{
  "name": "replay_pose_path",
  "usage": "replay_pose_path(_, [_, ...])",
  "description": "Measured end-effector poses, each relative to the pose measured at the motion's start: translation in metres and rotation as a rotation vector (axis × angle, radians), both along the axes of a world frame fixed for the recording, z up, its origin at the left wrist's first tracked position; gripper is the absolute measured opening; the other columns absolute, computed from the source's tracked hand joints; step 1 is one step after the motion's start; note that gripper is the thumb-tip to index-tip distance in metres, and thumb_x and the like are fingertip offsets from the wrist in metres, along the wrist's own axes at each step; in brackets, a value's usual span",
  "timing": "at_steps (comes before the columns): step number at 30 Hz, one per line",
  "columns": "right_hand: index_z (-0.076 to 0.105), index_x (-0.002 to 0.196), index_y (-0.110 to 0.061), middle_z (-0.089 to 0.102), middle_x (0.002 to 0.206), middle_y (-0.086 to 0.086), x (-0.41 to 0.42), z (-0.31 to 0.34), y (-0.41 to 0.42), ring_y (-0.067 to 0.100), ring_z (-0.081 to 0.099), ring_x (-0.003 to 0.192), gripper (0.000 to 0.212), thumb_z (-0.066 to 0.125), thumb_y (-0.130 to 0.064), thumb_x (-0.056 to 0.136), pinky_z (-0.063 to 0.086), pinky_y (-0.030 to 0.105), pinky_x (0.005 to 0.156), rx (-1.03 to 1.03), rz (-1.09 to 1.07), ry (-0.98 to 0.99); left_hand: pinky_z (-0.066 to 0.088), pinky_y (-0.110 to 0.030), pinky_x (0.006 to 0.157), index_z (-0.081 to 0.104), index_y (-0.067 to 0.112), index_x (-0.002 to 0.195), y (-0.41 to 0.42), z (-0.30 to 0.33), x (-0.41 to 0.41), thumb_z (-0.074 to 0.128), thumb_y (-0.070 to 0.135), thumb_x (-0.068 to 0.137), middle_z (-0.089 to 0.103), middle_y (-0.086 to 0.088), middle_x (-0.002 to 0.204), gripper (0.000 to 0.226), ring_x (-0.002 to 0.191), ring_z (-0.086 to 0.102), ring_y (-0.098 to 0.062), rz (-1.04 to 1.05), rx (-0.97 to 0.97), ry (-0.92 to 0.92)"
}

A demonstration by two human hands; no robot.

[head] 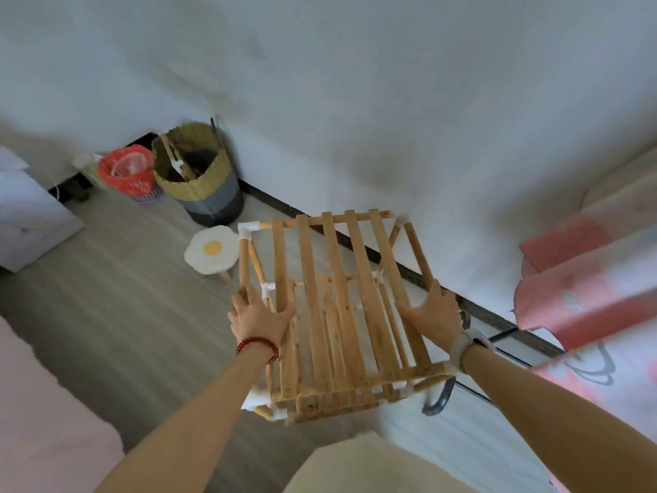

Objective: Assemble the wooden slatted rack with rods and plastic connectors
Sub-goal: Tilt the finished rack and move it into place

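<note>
A wooden slatted rack (pixel 334 300) of two tiers, joined by round rods and white plastic connectors (pixel 246 230), is held up in front of me above the floor. My left hand (pixel 256 316) grips its left side rod, thumb across the outer slat. On the opposite side my right hand (pixel 434 314) grips the right rod. The lower tier shows through the gaps between the top slats.
A woven basket (pixel 199 176) with rods inside stands by the wall, beside a red-lined bin (pixel 128 172). A fried-egg stool (pixel 210 250) sits on the wood floor left of the rack. Pink bedding (pixel 583 279) lies right; a dark metal frame (pixel 441 396) runs below.
</note>
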State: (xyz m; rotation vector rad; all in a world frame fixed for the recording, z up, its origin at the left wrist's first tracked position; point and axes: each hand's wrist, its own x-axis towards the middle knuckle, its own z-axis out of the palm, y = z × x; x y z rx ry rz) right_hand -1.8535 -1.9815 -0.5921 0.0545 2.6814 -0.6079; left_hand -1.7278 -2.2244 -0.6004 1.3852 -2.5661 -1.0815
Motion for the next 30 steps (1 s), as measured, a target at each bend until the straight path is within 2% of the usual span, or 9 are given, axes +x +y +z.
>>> replay_pose_path(8, [0.023,0.142,-0.010,0.037,0.135,0.018,-0.144,-0.026,-0.074,0.034,0.039,0.126,0.095,0.060,-0.065,0.074,0.041,0.049,0.100,0.048,-0.113,-0.051,0.035,-0.050,0.104,0.017,0.012,0.148,-0.084,-0.021,-0.166,0.057,0.061,0.079,0.025,-0.013,0.147,0.093,0.129,0.028,-0.037,-0.114,-0.017,-0.123])
replay_pose_path(14, [0.013,0.146,-0.012,0.033,0.138,0.021,-0.233,-0.045,-0.124,0.036,0.037,0.128,0.104,0.061,-0.067,0.072,0.041,0.051,0.100,0.038,-0.187,-0.180,0.038,-0.050,0.101,0.008,0.009,0.150,-0.137,-0.034,-0.275,0.060,0.056,0.081,0.025,-0.015,0.146,0.098,0.128,0.031,-0.038,-0.194,-0.021,-0.194])
replay_pose_path(18, [0.008,0.147,-0.016,0.033,0.135,0.020,-0.265,-0.057,-0.155,0.036,0.039,0.123,0.103,0.064,-0.061,0.074,0.043,0.047,0.098,-0.002,-0.233,-0.230,0.041,-0.044,0.097,0.009,0.004,0.147,-0.171,-0.048,-0.324,0.062,0.048,0.083,0.023,-0.015,0.145,0.095,0.125,0.034,-0.035,-0.256,-0.034,-0.233])
replay_pose_path(21, [0.007,0.147,-0.017,0.034,0.131,0.018,-0.289,-0.078,-0.191,0.032,0.042,0.118,0.098,0.065,-0.053,0.077,0.045,0.043,0.095,0.008,-0.287,-0.236,0.040,-0.048,0.101,0.012,0.003,0.146,-0.212,-0.072,-0.366,0.064,0.051,0.080,0.026,-0.017,0.144,0.097,0.124,0.035,-0.037,-0.326,-0.056,-0.272])
replay_pose_path(27, [0.007,0.146,-0.021,0.038,0.126,0.015,-0.330,-0.126,-0.265,0.030,0.045,0.113,0.095,0.066,-0.050,0.077,0.047,0.045,0.093,0.045,-0.446,-0.236,0.042,-0.044,0.099,0.019,0.003,0.145,-0.283,-0.124,-0.444,0.068,0.050,0.078,0.028,-0.019,0.142,0.095,0.125,0.039,-0.035,-0.427,-0.027,-0.254])
replay_pose_path(30, [0.005,0.145,-0.023,0.038,0.123,0.015,-0.341,-0.155,-0.294,0.028,0.046,0.108,0.096,0.067,-0.050,0.076,0.048,0.045,0.092,0.035,-0.505,-0.207,0.038,-0.042,0.103,0.017,0.004,0.146,-0.314,-0.155,-0.476,0.071,0.044,0.078,0.023,-0.018,0.145,0.095,0.128,0.035,-0.034,-0.498,-0.029,-0.245])
